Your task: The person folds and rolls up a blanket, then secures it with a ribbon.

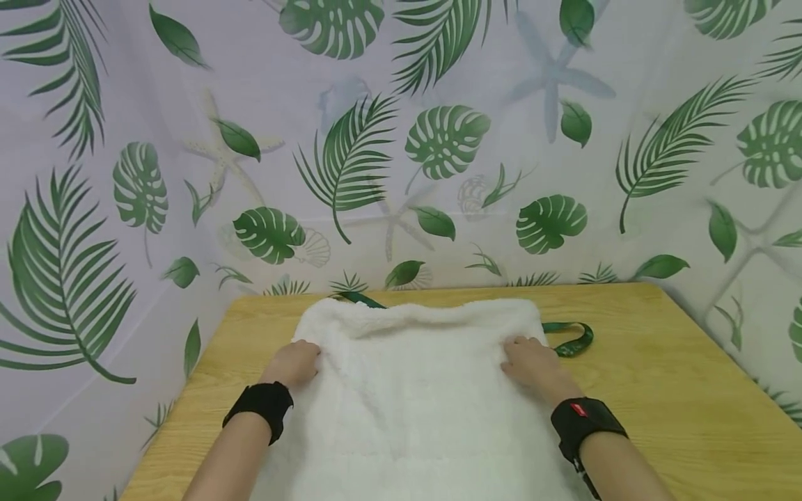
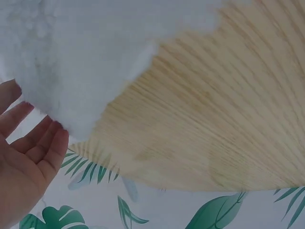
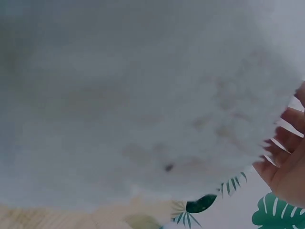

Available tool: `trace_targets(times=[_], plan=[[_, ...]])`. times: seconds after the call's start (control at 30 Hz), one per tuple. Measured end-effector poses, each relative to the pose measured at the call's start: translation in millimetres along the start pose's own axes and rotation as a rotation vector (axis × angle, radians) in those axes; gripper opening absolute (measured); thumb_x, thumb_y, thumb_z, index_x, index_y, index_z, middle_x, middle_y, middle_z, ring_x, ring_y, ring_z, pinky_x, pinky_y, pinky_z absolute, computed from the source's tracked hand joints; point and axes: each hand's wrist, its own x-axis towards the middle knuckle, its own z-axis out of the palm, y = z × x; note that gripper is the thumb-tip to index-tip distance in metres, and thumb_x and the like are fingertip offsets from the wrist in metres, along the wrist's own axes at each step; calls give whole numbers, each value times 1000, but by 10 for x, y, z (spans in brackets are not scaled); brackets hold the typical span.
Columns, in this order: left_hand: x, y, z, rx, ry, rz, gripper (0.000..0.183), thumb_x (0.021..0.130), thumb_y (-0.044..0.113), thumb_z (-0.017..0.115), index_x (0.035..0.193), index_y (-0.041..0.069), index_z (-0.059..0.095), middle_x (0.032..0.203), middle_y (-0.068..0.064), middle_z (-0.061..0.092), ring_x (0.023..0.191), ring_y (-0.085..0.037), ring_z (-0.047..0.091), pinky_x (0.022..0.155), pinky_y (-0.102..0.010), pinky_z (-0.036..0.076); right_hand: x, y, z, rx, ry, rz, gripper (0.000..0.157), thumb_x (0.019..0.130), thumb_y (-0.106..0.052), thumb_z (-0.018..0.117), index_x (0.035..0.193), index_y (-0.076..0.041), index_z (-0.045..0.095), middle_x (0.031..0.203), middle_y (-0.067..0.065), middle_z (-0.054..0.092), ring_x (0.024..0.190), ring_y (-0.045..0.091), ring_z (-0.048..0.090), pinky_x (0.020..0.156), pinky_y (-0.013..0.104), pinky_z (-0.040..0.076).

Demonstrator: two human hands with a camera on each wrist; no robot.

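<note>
A white fluffy cloth (image 1: 407,396), like a towel or small blanket, stretches between my two hands over the wooden table. Its far edge sags a little in folds. My left hand (image 1: 294,363) grips the left edge near the far corner; in the left wrist view, the fingertips (image 2: 59,131) meet the cloth's rim. On the opposite edge my right hand (image 1: 535,365) grips at about the same height. The right wrist view shows mostly the cloth's underside (image 3: 119,109), blurred, with the right fingers along its border. The cloth's near end runs out of the head view.
A dark green strap (image 1: 573,341) loops out on the table (image 1: 664,390) beyond the cloth's right side. Another piece of green strap (image 1: 360,299) shows behind the far edge. Leaf-printed white sheeting (image 1: 451,229) stands behind the table and at both sides.
</note>
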Motion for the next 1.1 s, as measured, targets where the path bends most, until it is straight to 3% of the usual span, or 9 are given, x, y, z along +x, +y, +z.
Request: trace_targets(times=[0.17,0.33,0.47,0.6,0.73,0.83,0.9,0.97,1.1], plan=[[24,-51,40,-19,-10,-75,11,89,2,53,88,-5,61,71,-9,51,65,-22,46,63,-33,40,-16,86,7,-11,6,62,32,91,-18,56,115,3,59,110,21,55,101,41,51,78,55,44],[34,-70,81,-44,-23,-95,11,88,3,53,88,-5,61,71,-9,49,65,-22,45,62,-33,38,-49,172,-12,10,7,69,32,91,-16,55,116,4,59,111,23,56,103,43,51,81,55,43],[55,-99,125,-52,-22,-91,11,87,3,53,79,-3,58,68,-8,47,63,-22,45,60,-32,37,-68,190,-41,21,0,37,31,90,-14,56,115,5,58,112,25,55,103,45,50,82,55,42],[-26,-205,106,-60,5,-15,11,87,5,57,88,-5,61,82,-12,57,77,-27,55,70,-36,45,-196,184,-115,39,106,-25,31,89,-14,59,114,6,59,113,25,55,103,44,52,81,52,44],[-440,-247,-42,-20,106,139,26,85,9,65,105,-7,62,100,-19,61,97,-34,57,84,-43,45,-599,195,-331,53,251,-108,29,85,-10,65,109,4,63,109,23,59,100,41,55,76,48,48],[-870,-232,-82,7,214,237,25,81,9,70,101,-5,65,93,-14,62,89,-30,59,77,-40,48,-992,224,-471,60,287,-150,24,80,-8,69,102,2,66,102,19,63,94,38,59,72,46,50],[-1149,-221,-47,-5,253,285,23,78,10,73,97,-1,66,90,-9,62,84,-27,60,73,-38,49,-1239,231,-510,96,226,-135,22,80,-8,70,100,-1,68,98,14,65,89,33,61,70,44,50],[-1380,-216,26,-39,246,324,23,77,12,74,95,1,67,89,-5,62,83,-24,60,71,-36,49,-1461,237,-472,128,161,-126,20,78,-11,72,97,-4,69,93,6,66,84,26,62,67,38,50],[-1618,-251,232,-141,111,377,26,76,17,75,96,2,67,88,0,59,79,-17,57,68,-32,48,-1767,298,-270,224,-20,-198,22,79,-21,72,95,-6,69,91,0,64,78,16,60,64,30,49]])
